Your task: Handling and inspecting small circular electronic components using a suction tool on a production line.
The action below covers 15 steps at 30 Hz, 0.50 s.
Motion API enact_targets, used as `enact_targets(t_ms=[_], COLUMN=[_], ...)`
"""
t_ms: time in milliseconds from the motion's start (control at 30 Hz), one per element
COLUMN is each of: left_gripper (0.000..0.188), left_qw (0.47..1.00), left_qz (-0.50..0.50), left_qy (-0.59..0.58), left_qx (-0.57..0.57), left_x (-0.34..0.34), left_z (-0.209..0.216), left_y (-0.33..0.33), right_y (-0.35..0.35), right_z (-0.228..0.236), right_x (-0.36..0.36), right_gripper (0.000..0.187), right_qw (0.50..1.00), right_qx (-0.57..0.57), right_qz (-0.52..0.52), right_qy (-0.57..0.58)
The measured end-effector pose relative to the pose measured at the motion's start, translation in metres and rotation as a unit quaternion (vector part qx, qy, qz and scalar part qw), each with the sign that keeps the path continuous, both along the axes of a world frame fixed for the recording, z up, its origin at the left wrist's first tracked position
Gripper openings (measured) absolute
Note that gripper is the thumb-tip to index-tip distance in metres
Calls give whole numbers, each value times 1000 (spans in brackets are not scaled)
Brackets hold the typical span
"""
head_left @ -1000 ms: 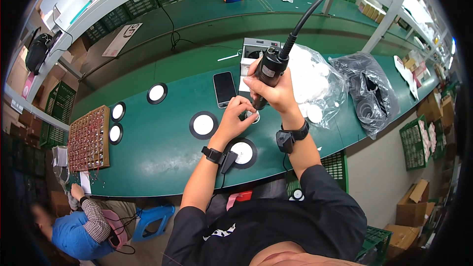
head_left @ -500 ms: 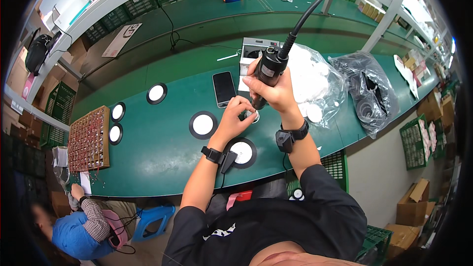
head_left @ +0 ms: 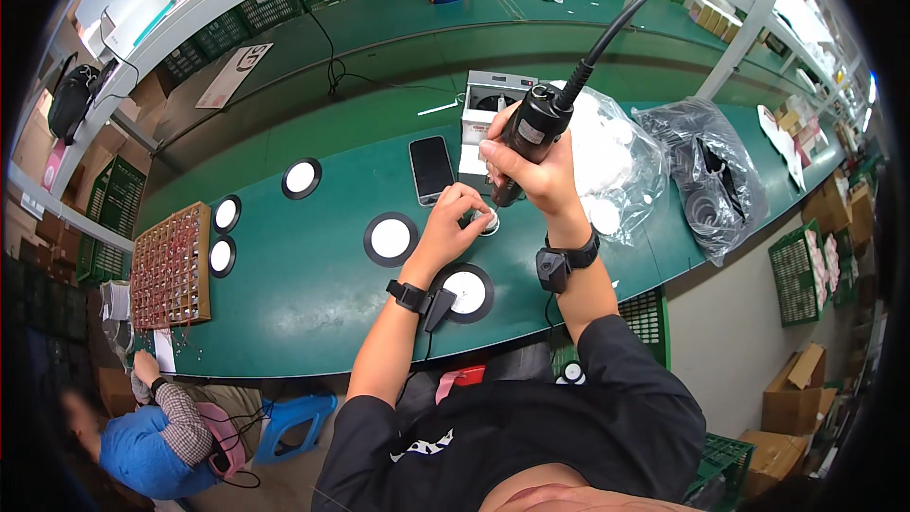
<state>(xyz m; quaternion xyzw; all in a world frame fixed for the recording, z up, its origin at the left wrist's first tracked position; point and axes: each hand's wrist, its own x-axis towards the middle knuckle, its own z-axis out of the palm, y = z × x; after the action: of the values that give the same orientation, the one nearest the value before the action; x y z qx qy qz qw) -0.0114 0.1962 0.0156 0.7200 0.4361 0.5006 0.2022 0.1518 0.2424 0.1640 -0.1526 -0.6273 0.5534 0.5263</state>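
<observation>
My right hand [head_left: 538, 175] is wrapped round a black electric screwdriver [head_left: 536, 123], its cable running up to the far right. The tool leans, with its lower end just over a small round white part [head_left: 488, 222] on the table. My left hand [head_left: 453, 224] pinches at that part from the left, its fingertips partly hiding it. Close to my left wrist lies a black-rimmed white disc [head_left: 466, 294], partly behind the wrist strap. Another such disc [head_left: 391, 239] lies to the left. Beyond my left hand is a black phone [head_left: 432, 169].
A grey boxy machine [head_left: 477, 123] stands behind the screwdriver. Right of it are a clear bag of white discs [head_left: 607, 156] and a dark plastic bag [head_left: 716, 185]. More rimmed discs [head_left: 301, 178] and a compartmented tray [head_left: 171, 265] lie left. A person in blue [head_left: 156, 450] is at lower left.
My right hand and the screwdriver have shifted slightly right, and the tool leans more to the right. The left hand stays at the small white part, almost unmoved.
</observation>
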Motion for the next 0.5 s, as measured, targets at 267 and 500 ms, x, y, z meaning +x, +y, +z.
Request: enact_targets(t_ms=[267, 500], left_gripper=[16, 25], left_qw=[998, 976], left_qz=[-18, 15], left_qy=[-35, -149], left_qx=[-45, -159], left_x=[-14, 13], left_z=[39, 42], left_y=[-27, -132], right_y=[-35, -97], right_z=[18, 33], right_x=[17, 54], right_gripper=[22, 25], right_qw=[997, 976], right_qx=[25, 140], right_qz=[19, 67], right_qy=[67, 151])
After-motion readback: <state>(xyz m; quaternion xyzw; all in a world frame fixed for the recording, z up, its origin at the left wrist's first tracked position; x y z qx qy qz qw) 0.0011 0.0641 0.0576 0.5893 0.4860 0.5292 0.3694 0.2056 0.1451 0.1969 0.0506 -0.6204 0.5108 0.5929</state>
